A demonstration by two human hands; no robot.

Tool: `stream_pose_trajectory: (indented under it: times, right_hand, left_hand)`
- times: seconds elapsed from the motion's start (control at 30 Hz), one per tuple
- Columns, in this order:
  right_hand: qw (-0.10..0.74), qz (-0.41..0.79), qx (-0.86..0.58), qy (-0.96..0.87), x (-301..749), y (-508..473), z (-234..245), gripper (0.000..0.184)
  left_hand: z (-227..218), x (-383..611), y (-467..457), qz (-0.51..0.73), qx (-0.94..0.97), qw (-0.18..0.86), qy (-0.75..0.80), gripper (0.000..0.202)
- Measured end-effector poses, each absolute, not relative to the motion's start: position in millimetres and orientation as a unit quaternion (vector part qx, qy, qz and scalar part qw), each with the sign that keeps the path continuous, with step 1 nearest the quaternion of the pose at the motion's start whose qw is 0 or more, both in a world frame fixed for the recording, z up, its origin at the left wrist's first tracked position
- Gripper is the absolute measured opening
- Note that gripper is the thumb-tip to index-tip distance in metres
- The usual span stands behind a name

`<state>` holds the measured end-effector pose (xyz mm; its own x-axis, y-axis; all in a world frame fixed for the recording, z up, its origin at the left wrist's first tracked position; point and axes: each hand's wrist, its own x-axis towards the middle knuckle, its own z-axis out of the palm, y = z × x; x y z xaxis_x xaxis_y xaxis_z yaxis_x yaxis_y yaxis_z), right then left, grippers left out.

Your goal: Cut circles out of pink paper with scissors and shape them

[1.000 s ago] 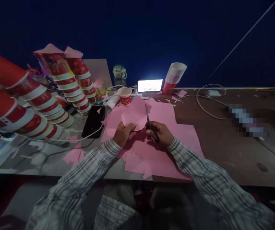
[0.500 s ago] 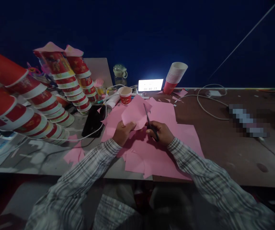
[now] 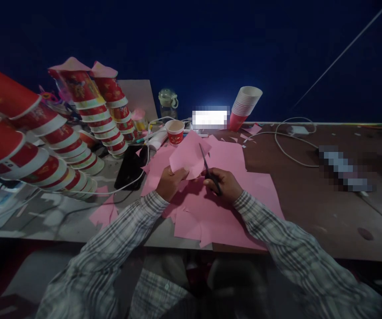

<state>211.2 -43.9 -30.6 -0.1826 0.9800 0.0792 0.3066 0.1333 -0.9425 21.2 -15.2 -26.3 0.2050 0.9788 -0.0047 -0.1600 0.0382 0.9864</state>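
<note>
My left hand [image 3: 171,184] pinches the lower edge of a pink paper piece [image 3: 189,153], its thumb on top. A curved cut edge shows along the bottom right of the piece. My right hand [image 3: 226,184] is closed on the black handles of a pair of scissors [image 3: 207,166], whose blades point up and away along the right side of the piece. Whether the blades touch the paper I cannot tell. Under both hands lie several larger pink paper sheets [image 3: 224,221], overlapping on the table.
Tall stacks of red and white paper cups [image 3: 89,102] lean at the left, two with pink paper tops. A single cup [image 3: 175,131], a lit screen [image 3: 210,118] and a cup stack [image 3: 244,108] stand behind the paper. A black phone [image 3: 130,168] and white cable [image 3: 279,139] lie nearby.
The view has shifted very slightly. Both hands, the paper piece and the scissors are in nearly the same place as before.
</note>
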Motion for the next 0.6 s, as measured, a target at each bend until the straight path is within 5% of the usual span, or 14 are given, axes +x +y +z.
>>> stream_pose_trajectory:
  times: [0.6]
  right_hand:
    - [0.392,0.455,-0.504,-0.620,209.0,-45.0,-29.5,0.042]
  left_hand:
    - [-24.2,19.6,-13.6,0.484,0.511,0.572,0.421,0.022]
